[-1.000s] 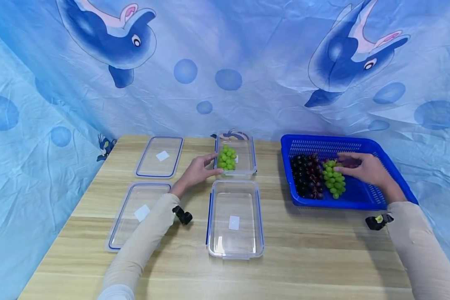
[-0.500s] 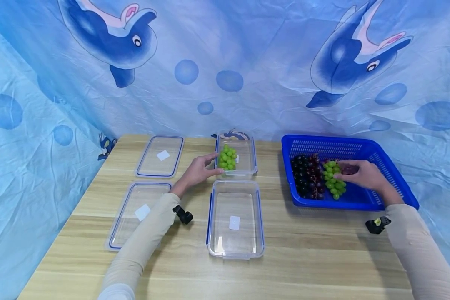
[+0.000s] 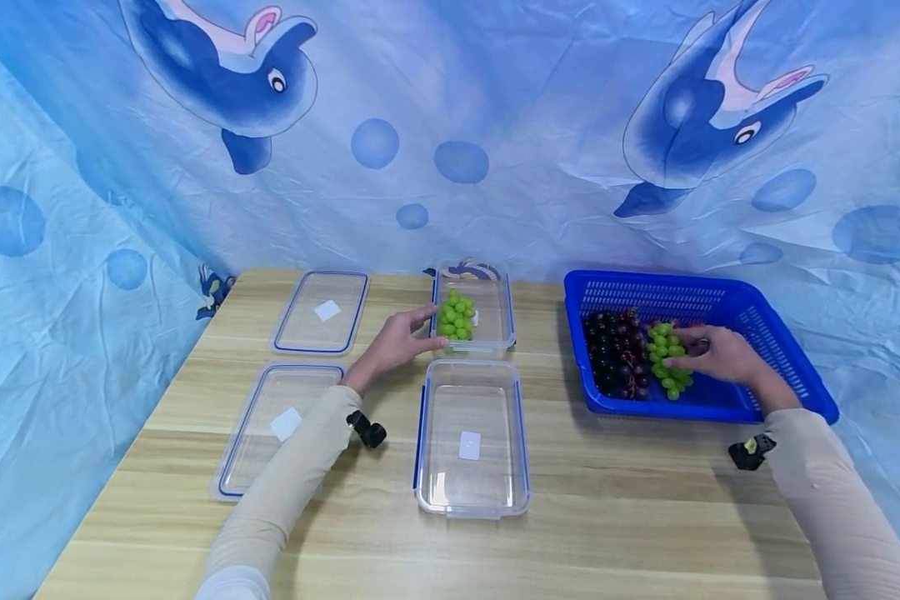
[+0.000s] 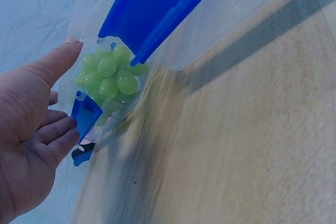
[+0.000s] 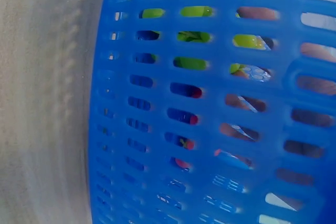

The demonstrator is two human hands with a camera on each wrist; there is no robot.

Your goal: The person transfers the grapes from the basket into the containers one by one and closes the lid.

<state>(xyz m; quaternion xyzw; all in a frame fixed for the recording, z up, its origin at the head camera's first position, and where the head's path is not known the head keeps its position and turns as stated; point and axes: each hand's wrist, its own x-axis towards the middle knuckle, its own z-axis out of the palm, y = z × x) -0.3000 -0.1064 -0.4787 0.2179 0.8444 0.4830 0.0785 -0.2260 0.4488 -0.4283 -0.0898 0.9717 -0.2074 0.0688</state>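
My left hand rests against the left side of the back clear container, thumb near its front corner. Inside that container lies a bunch of green grapes. The left wrist view shows the thumb at the container's edge and relaxed fingers by a blue clip. My right hand reaches into the blue basket and pinches a second green bunch between thumb and fingers. Left of it lie black grapes and dark red grapes. The basket wall mostly hides this hand in the right wrist view.
A larger clear container without a lid stands nearer on the wooden table. Two clear lids with blue seals, a far lid and a near lid, lie at left. A blue dolphin-print sheet hangs behind.
My right hand has moved slightly left and lower in the basket, and its fingers have closed in on the green bunch. The left hand has stayed at the back container.
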